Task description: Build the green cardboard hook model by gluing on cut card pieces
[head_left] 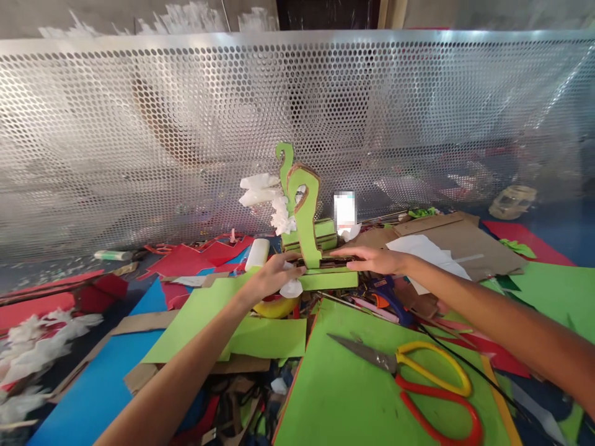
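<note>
A green cardboard base (330, 280) with layered brown edges lies between my two hands. A curved, hook-shaped green cardboard piece (305, 217) stands upright on it. My left hand (274, 275) grips the base's left end, with crumpled white paper (291, 288) just under its fingers. At the other end, my right hand (374, 259) has its thumb in front and its fingers stretched along the back of the base. Behind stands a second, similar green base (325, 230) with a hooked piece (286, 162) and white ruffled paper (280, 214) attached.
Scissors (395, 362) with yellow and red handles lie on a green sheet (344, 384). A blue glue gun (395, 300) lies right of the base. A yellow tape roll (277, 308) sits below my left hand. A perforated metal panel (209, 136) stands behind everything.
</note>
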Tool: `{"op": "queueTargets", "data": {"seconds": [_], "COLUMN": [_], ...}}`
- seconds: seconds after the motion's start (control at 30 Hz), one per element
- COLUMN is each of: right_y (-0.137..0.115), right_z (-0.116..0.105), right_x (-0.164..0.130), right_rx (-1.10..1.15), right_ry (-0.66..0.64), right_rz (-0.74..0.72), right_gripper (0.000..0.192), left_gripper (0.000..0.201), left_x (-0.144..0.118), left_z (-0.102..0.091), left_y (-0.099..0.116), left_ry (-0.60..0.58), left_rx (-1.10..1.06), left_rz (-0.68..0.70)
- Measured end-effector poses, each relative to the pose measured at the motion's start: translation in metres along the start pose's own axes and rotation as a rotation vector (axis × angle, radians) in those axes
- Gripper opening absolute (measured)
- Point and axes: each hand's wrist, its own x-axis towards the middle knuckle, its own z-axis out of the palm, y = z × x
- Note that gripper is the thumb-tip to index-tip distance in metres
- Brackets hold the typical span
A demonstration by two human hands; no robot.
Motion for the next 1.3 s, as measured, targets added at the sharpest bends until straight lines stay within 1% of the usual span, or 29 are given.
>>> {"op": "queueTargets", "data": {"seconds": [0.1,0.23,0.37,0.57,0.77,0.87,1.07,1.2,1.23,1.3], "right_y": [0.003,0.004,-0.003,-0.011,-0.009,-0.008,-0.006,-0.001,0.001,0.004], "right_z": [0.001,0.002,0.002,0.002,0.005,0.007,0.005,0.003,0.003,0.003], "right_x": [0.0,0.0,-0.001,-0.005,-0.006,-0.006,-0.005,-0.001,0.0,0.001], "right_rx": [0.002,0.022,0.01,-0.023,-0.03,-0.023,-0.026,0.027,0.043,0.055], "right_ry": [0.004,0.005,0.002,0.011,0.011,0.025,0.04,0.1,0.134,0.243], "right_rz": [-0.004,0.007,0.036,0.05,0.04,0.03,0.054,0.085,0.091,0.089], "right_gripper": [0.074,0.076,0.076,0.069,0.07,0.069,0.068,0.065,0.063,0.059], "left_gripper": [0.064,0.063,0.064,0.062,0.055,0.051,0.052,0.053,0.054,0.057], "left_x": [0.001,0.002,0.005,0.008,0.008,0.011,0.017,0.017,0.017,0.016], "left_z": [-0.001,-0.002,-0.001,-0.002,-0.001,0.001,0.003,0.001,0.0,-0.004], "left_y": [0.0,0.001,-0.004,-0.012,-0.013,-0.013,-0.017,-0.017,-0.016,-0.015], "left_ry": [-0.056,-0.065,-0.077,-0.04,0.026,0.017,0.016,0.044,0.058,0.095], "left_rx": [-0.042,-0.068,-0.071,-0.035,0.01,-0.026,-0.058,-0.097,-0.103,-0.106], "left_rz": [-0.03,-0.032,-0.004,-0.01,0.019,0.042,0.041,0.015,0.016,0.026]}}
